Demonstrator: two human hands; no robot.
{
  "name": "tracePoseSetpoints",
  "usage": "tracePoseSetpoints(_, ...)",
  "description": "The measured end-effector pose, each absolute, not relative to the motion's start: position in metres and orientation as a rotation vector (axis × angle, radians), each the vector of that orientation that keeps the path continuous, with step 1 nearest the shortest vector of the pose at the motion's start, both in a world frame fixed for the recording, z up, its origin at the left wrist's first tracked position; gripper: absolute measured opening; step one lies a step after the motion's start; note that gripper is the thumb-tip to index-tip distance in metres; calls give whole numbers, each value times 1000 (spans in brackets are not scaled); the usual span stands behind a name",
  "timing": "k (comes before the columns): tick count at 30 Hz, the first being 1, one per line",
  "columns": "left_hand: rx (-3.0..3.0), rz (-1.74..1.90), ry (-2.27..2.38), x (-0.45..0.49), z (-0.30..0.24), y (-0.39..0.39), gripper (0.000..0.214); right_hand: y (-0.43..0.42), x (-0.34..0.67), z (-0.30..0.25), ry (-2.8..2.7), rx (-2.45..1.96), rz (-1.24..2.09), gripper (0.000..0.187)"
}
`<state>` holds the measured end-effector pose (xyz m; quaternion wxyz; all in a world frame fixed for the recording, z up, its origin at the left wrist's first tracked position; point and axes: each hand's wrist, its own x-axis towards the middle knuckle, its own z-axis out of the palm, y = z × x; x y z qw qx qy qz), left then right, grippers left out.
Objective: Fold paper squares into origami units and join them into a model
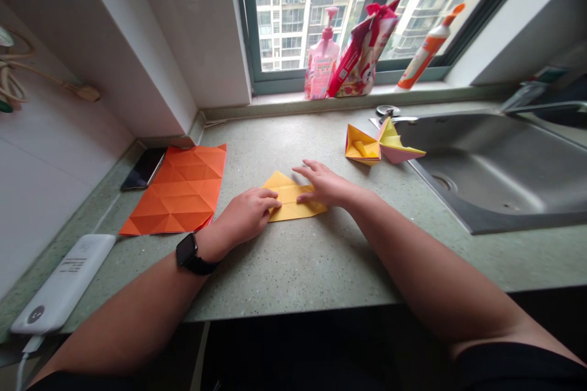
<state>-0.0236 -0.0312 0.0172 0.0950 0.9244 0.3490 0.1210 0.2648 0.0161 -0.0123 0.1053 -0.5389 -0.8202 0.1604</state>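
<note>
A folded sheet of yellow origami paper lies flat on the speckled counter, with a pointed corner at its far side. My left hand rests on the paper's left part, fingers lying on it and not gripping. Over the right part is my right hand, its fingers spread and the thumb at the paper. Part of the paper's right end is hidden under that hand. Left of my hands lies a creased orange sheet. Two folded paper shapes, an orange-yellow one and a yellow-pink one, stand beside the sink.
A phone lies partly under the orange sheet. A white power bank with a cable sits at the left edge. The steel sink is at right. A pink pump bottle, a red bag and an orange-white bottle line the sill.
</note>
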Motion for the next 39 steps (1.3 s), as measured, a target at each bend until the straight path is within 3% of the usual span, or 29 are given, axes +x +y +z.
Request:
tracePoseSetpoints(20, 2712, 354, 1016, -25, 21, -33, 38, 26, 317, 6, -2530, -1606, 537, 93)
tracePoseSetpoints(23, 2714, 343, 1019, -24, 20, -33, 37, 21, 303, 13, -2428, -1553, 421, 77)
tracePoseSetpoints(27, 2724, 358, 919, -19, 19, -34, 34, 6, 263, 20, -2209, -1415, 112, 36)
tracePoseSetpoints(29, 2731, 381, 872, -16, 18, -35, 31, -2, 244, 19, -2275, -1351, 87, 24)
tracePoseSetpoints(39, 2769, 295, 1005, -15, 22, -37, 26, -5, 228, 5, -2428, -1422, 370, 20)
